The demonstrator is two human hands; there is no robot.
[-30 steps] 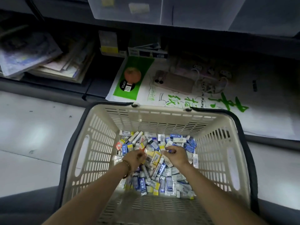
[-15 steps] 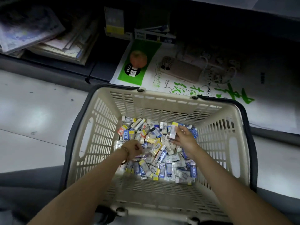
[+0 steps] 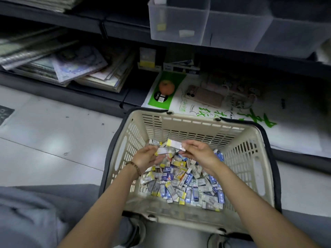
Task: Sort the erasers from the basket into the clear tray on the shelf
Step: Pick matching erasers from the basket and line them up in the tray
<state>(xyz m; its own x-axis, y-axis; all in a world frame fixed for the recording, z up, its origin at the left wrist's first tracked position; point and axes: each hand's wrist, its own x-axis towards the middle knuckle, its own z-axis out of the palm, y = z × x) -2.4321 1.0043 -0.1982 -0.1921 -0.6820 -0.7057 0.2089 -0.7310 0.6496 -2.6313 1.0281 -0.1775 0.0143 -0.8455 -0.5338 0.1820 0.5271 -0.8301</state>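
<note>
Head view: left hand (image 3: 145,159) gripped a bunch of erasers (image 3: 163,151), right hand (image 3: 199,153) pinched one more, both over the basket (image 3: 250,176). Clear tray (image 3: 238,31) sat on the shelf (image 3: 232,56) above. Loose bunching risked packets slipping during the lift.

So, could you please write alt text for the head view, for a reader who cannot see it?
The left hand grips one wrapped eraser and the right hand pinches a second eraser, over a cream basket holding a pile of erasers. A clear tray stands on the shelf above.

Single head view, looking steeply down, close over basket (image 3: 250,158).
</note>
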